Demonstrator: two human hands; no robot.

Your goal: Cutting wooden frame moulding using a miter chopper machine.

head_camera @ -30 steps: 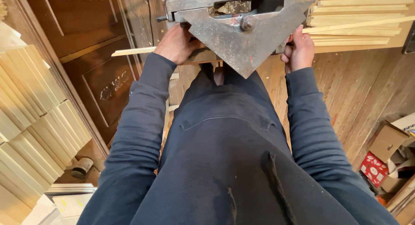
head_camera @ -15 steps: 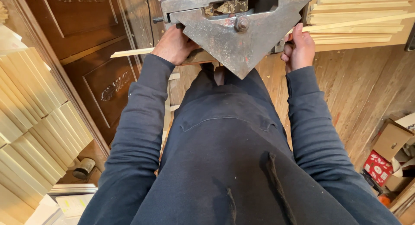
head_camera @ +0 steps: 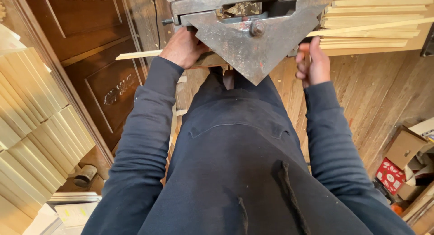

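Note:
A grey metal machine with a triangular plate stands right in front of me at the top of the view. My left hand grips a thin pale wooden strip that pokes out to the left beside the machine. My right hand is closed on another thin wooden strip that runs up and to the right from the machine's right side. Both strips pass behind the plate, where they are hidden.
Pale wooden slats are stacked at the top right. Bundles of light boards lean at the left by a dark carved wooden door. Cardboard boxes sit on the plank floor at the right.
The view has tilted down a little, so the machine and both hands sit slightly lower. My right hand has shifted a bit away from the plate along its strip.

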